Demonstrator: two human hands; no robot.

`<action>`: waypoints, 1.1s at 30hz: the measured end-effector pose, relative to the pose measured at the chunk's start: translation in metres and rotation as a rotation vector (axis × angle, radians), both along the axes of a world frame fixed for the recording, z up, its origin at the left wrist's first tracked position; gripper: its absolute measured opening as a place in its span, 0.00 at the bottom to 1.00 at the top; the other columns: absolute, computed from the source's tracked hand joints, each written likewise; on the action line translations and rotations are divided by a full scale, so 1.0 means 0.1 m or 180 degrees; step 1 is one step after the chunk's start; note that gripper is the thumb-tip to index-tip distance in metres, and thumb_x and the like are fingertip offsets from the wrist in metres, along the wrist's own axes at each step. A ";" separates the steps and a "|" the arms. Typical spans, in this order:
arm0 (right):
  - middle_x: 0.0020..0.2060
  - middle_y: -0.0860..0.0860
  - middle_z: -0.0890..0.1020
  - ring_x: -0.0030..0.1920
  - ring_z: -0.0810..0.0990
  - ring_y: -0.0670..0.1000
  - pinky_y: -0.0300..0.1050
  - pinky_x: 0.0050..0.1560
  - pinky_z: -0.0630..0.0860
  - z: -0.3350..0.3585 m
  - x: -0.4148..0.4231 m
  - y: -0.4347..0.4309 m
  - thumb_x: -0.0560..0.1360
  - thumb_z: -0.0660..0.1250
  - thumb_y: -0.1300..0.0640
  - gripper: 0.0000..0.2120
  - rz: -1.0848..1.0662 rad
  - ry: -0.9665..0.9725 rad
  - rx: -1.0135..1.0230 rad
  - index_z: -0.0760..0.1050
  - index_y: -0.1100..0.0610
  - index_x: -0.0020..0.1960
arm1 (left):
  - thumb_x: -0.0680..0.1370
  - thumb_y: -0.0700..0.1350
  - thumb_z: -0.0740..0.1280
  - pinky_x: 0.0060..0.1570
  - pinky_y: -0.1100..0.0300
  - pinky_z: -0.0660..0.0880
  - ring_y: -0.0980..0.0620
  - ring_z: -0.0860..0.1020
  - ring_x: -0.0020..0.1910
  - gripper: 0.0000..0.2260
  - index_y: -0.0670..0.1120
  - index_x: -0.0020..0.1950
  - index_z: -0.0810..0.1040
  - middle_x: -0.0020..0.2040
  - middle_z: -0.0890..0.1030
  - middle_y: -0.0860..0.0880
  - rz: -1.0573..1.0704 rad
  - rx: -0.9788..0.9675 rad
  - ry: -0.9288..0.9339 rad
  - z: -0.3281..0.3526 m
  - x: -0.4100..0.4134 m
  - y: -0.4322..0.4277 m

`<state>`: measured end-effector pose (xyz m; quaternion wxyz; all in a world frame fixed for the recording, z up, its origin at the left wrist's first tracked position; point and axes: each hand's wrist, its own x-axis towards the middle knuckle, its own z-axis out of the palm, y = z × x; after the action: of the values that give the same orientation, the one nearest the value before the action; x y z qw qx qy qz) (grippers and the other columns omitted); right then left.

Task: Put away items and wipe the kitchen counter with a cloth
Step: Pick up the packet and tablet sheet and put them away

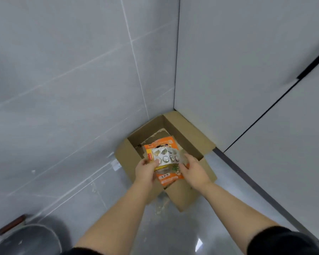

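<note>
An open cardboard box [197, 142] stands on the counter in the corner where the tiled wall meets a white panel. Inside it lie orange food packets [161, 143]. Over the box, my left hand [145, 172] pinches the left edge of a silvery blister sheet [165, 155] with round pockets. My right hand [193, 170] holds the sheet's right edge, fingers curled at it. Another orange packet [168, 178] shows below the sheet between my two hands.
The grey counter [173, 230] runs toward me from the box. A dark round pot [24, 240] with a brown handle [10, 224] sits at the lower left. White cabinet panels [265, 70] rise on the right, and a grey tiled wall [63, 80] fills the left.
</note>
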<state>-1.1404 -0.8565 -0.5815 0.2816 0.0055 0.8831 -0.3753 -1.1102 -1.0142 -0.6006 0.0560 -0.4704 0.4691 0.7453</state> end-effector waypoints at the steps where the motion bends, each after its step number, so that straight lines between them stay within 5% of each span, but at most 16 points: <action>1: 0.70 0.54 0.67 0.67 0.70 0.53 0.44 0.66 0.67 -0.17 -0.06 -0.03 0.79 0.60 0.50 0.25 -0.0022 -0.0019 -0.0040 0.61 0.56 0.74 | 0.73 0.35 0.71 0.52 0.46 0.78 0.42 0.80 0.52 0.22 0.41 0.66 0.71 0.59 0.79 0.41 -0.0207 -0.0276 0.0013 -0.19 -0.08 -0.08; 4: 0.69 0.56 0.68 0.68 0.69 0.55 0.46 0.68 0.65 -0.49 -0.15 -0.10 0.79 0.61 0.50 0.26 -0.0098 -0.0038 -0.0078 0.61 0.57 0.74 | 0.73 0.41 0.73 0.64 0.52 0.69 0.45 0.71 0.66 0.35 0.41 0.75 0.58 0.68 0.70 0.48 -0.1103 -0.1259 -0.0061 -0.48 -0.15 -0.27; 8: 0.68 0.57 0.69 0.66 0.70 0.55 0.44 0.66 0.65 -0.12 -0.09 -0.10 0.79 0.61 0.52 0.24 -0.0020 -0.0015 0.0059 0.63 0.57 0.73 | 0.77 0.45 0.68 0.69 0.53 0.64 0.47 0.65 0.72 0.30 0.44 0.76 0.58 0.74 0.65 0.44 -0.1921 -0.2032 -0.0141 -0.11 -0.07 -0.25; 20: 0.72 0.54 0.64 0.71 0.64 0.55 0.48 0.69 0.64 3.90 0.40 0.45 0.80 0.59 0.53 0.25 0.0106 0.0815 0.0360 0.59 0.57 0.74 | 0.80 0.41 0.61 0.70 0.59 0.59 0.51 0.63 0.72 0.22 0.46 0.74 0.64 0.73 0.65 0.49 -0.3064 -0.3656 0.1293 3.99 0.34 0.34; 26: 0.75 0.54 0.57 0.74 0.59 0.55 0.47 0.72 0.59 5.40 1.15 1.09 0.79 0.60 0.52 0.27 -0.0002 0.1540 0.0910 0.57 0.56 0.75 | 0.78 0.40 0.63 0.72 0.55 0.57 0.51 0.56 0.75 0.27 0.49 0.76 0.59 0.77 0.55 0.50 -0.3917 -0.3920 0.2275 5.31 0.67 0.94; 33: 0.75 0.56 0.59 0.73 0.60 0.55 0.50 0.72 0.58 6.17 2.65 1.94 0.77 0.60 0.53 0.27 -0.1129 0.1868 0.1742 0.59 0.58 0.74 | 0.79 0.42 0.62 0.74 0.51 0.55 0.49 0.53 0.76 0.27 0.48 0.77 0.57 0.78 0.52 0.49 -0.4661 -0.3828 0.3577 6.14 1.49 2.11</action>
<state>-0.8754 -0.6623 0.0353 -0.0618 0.1245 0.9780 -0.1557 -0.9613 -0.8028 0.0131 0.0247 0.3771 0.8794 0.2895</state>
